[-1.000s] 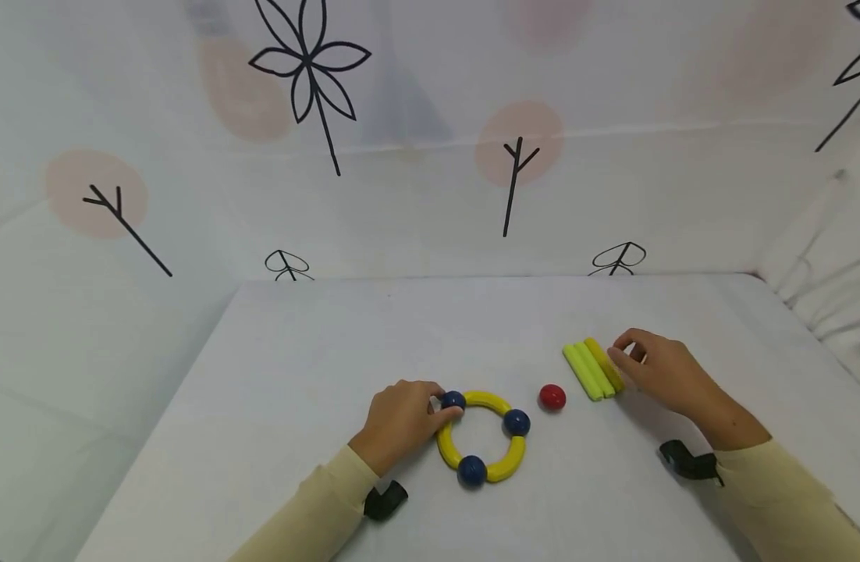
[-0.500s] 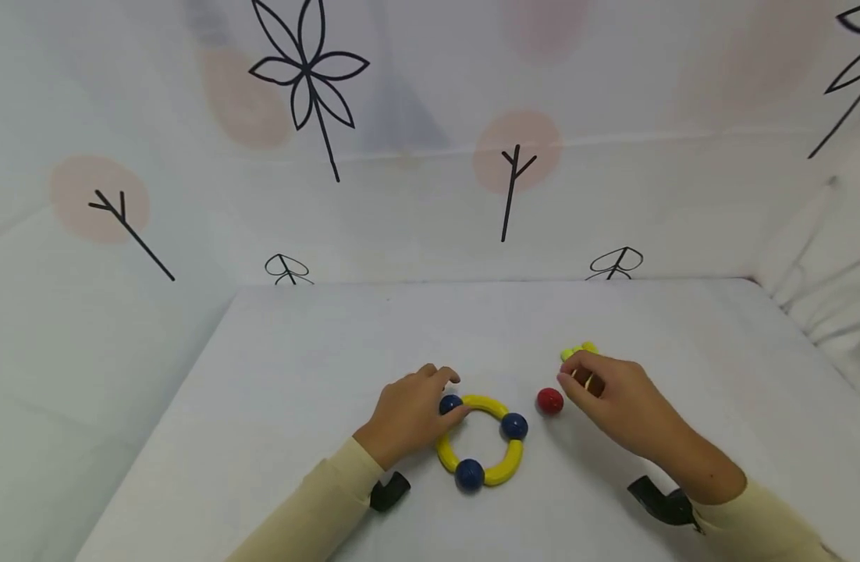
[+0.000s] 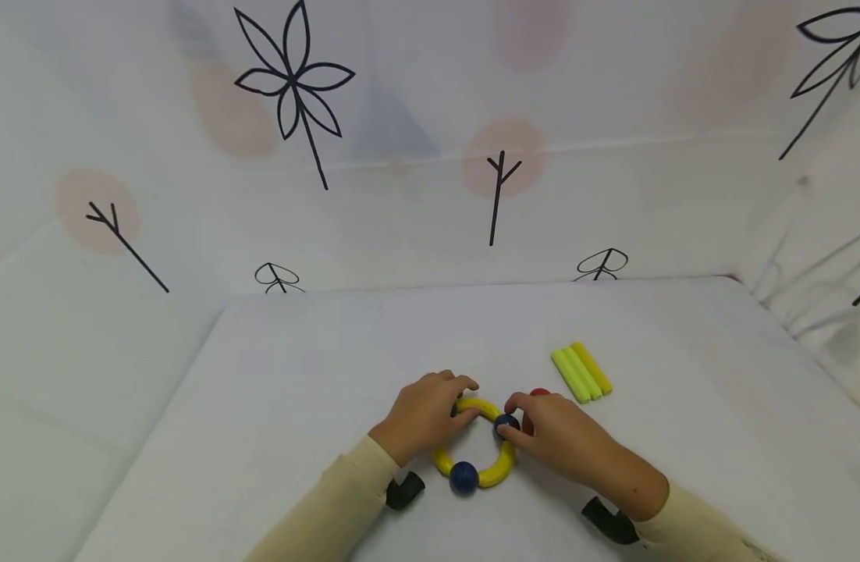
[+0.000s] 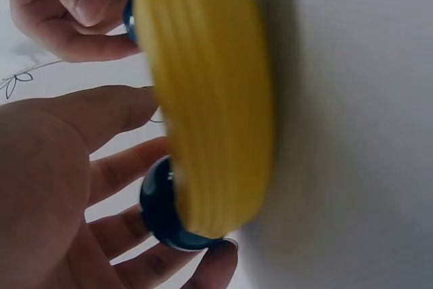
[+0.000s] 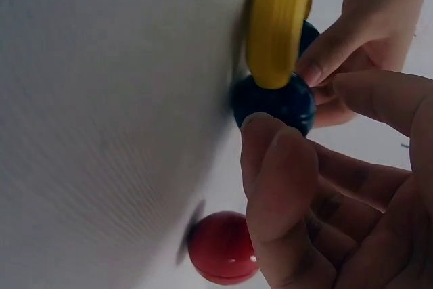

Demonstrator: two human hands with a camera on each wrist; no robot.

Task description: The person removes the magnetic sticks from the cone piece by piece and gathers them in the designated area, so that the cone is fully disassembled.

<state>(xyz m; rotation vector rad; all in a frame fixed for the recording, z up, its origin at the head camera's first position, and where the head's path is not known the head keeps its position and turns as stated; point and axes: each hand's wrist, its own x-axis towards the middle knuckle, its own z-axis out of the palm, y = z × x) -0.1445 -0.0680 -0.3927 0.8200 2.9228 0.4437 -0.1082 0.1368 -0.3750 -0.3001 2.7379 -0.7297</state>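
Observation:
A toy ring of yellow curved rods (image 3: 499, 470) and blue balls (image 3: 463, 478) lies on the white table. My left hand (image 3: 424, 415) is at its left side, fingers spread loosely about a dark blue ball (image 4: 162, 201), with the thumb beside a curved rod (image 4: 210, 99). At the ring's right side my right hand (image 3: 573, 441) has thumb and index finger around another blue ball (image 3: 506, 426); its fingertips meet that ball in the right wrist view. A red ball (image 5: 223, 247) lies just beyond the right hand, mostly hidden by it in the head view.
Three straight rods (image 3: 581, 372), two lime and one yellow, lie side by side at the back right. A white cloth wall (image 3: 416, 218) with plant drawings rises behind the table (image 3: 332, 343). Black wrist cameras (image 3: 405, 492) stick out below both sleeves.
My right hand has left the yellow rod beside the lime ones and moved left and nearer to the ring's right ball. The left hand's fingers have loosened from their pinch on the left ball.

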